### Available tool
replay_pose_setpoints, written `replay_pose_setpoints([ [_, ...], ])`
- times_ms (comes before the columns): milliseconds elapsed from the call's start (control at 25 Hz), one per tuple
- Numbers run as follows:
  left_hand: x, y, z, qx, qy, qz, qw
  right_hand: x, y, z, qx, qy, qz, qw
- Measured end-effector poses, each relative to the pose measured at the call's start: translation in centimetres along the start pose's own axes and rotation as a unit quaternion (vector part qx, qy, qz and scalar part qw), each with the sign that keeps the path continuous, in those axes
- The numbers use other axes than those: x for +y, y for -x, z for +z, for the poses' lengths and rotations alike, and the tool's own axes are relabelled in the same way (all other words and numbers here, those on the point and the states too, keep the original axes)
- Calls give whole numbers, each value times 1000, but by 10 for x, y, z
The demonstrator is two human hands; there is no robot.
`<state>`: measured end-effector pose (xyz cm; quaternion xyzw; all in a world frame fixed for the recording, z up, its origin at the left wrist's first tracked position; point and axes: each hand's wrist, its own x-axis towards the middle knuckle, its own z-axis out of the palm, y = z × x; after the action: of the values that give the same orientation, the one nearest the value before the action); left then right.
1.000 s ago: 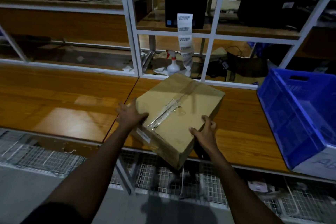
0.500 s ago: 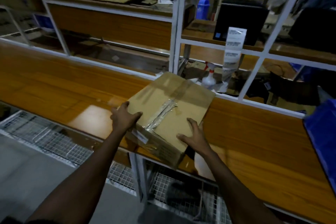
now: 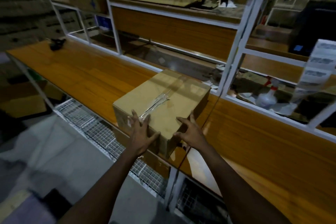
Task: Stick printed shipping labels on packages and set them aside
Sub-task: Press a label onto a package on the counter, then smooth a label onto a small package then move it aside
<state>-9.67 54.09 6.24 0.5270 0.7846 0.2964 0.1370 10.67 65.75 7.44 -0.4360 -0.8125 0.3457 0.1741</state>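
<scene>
Box: on the bench, near edge, now further left of the printer. Left hand, right hand: fingers splayed against its near corner (grip loosened); probably being set aside.

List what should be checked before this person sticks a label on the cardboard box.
1. Box resting on the bench: ok, though its near corner sits at the front edge.
2. Box top free for a label: ok, only tape on the seam.
3. Label in hand: not ok; left hand and right hand both rest on the box, fingers spread.
4. Printed label strip in sight: ok, hanging at the right by the black printer.
5. Label print readable: cannot tell, blurred.
</scene>
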Motion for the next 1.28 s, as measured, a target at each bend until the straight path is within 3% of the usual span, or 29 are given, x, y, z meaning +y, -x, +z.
replay_pose_setpoints([
  [120,-12,-15,-1,0,1,3,1000,-13,-26,12,-14,70,-33,997],
  [320,-16,-33,-2,-15,-37,-33,999,-20,-49,3,-82,80,-16,993],
  [400,-9,-37,-4,-29,-67,-51,996,-26,-55,-2,-103,132,-9,986],
  [600,13,-10,-14,-14,-150,-61,987,-33,-37,-3,-99,246,-33,964],
  [720,22,36,-11,12,-165,-61,984,-25,-4,-1,-88,241,-62,965],
  [920,20,140,3,11,-152,-145,978,-13,72,31,-111,194,-119,967],
  [1160,-19,290,11,32,-125,-308,943,-34,151,131,-221,150,-193,944],
  [1280,-48,374,-8,71,-112,-395,909,-63,197,190,-309,136,-237,911],
])
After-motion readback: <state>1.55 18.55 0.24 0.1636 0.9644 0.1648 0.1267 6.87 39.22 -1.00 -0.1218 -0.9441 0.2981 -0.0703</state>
